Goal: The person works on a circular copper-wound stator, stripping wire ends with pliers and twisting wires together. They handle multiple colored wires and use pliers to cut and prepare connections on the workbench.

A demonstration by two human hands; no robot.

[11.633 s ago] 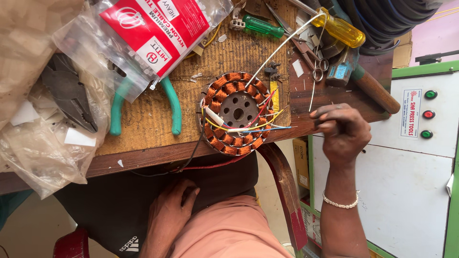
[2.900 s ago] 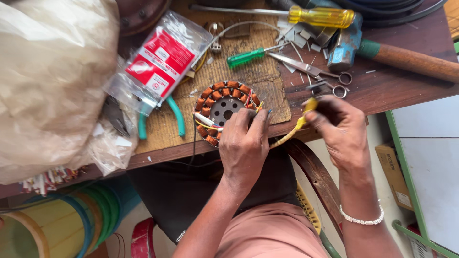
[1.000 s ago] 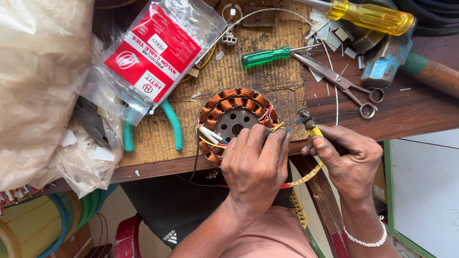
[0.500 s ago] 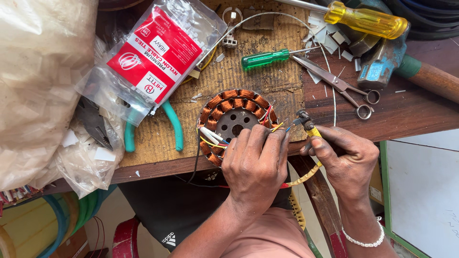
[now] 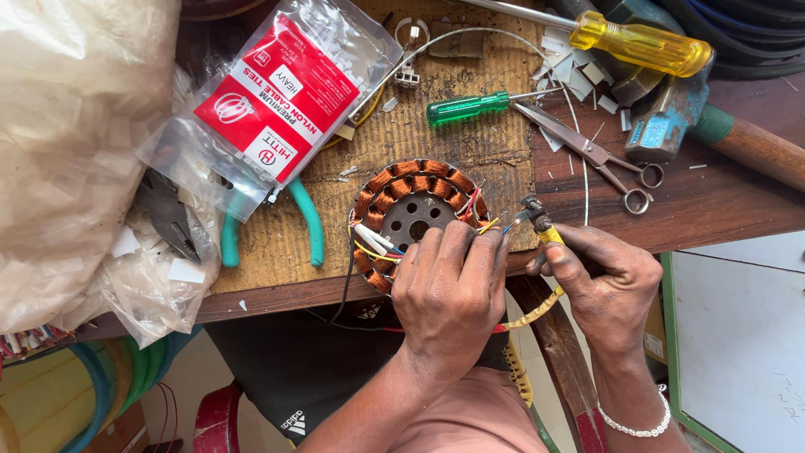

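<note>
Little has moved in the last half-second: left hand (image 5: pixel 449 289) still presses on the copper-wound stator (image 5: pixel 415 220) at the worktop (image 5: pixel 721 201) edge, fingers (image 5: pixel 470 252) pinching its thin leads. Right hand (image 5: pixel 604 281) stays closed round a yellow-handled cutter (image 5: pixel 537 222), tip at those wires. Judged: trimming ongoing. Scissors (image 5: pixel 599 155), screwdrivers, green pliers (image 5: pixel 306 226) lie about; cramped workshop.
</note>
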